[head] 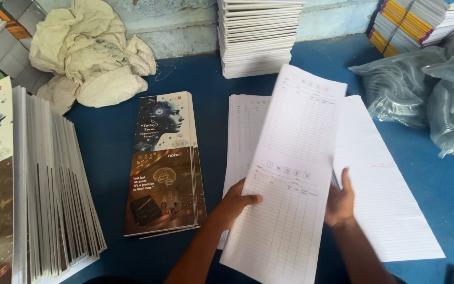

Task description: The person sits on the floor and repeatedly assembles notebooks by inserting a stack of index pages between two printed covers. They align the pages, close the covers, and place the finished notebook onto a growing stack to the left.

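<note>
Both hands grip one long printed sheet (290,173) of ruled index tables: the left hand (237,202) pinches its left edge, thumb laid over the printed face and fingers hidden beneath, while the right hand (340,202) clamps the right edge, thumb up along the margin. Held so, the sheet hangs above a blue work surface (106,137), its long axis running away from the person and leaning slightly right, the near end between the forearms and the far end close to a tall stack of white booklets (256,37) by the wall. Directly under it sit two flat piles: a fanned pile of printed index sheets (245,131) on the left-hand side, and a pile of plain ruled sheets (390,200) on the right, both lying along roughly the same axis. Beside the index pile, to the left and nearer the left hand, lies a small stack of dark illustrated covers (164,163); a far larger leaning stack of covers (43,189) fills the left edge. Crumpled cream cloth (90,52) and grey plastic bags (437,89) lie at the back.
</note>
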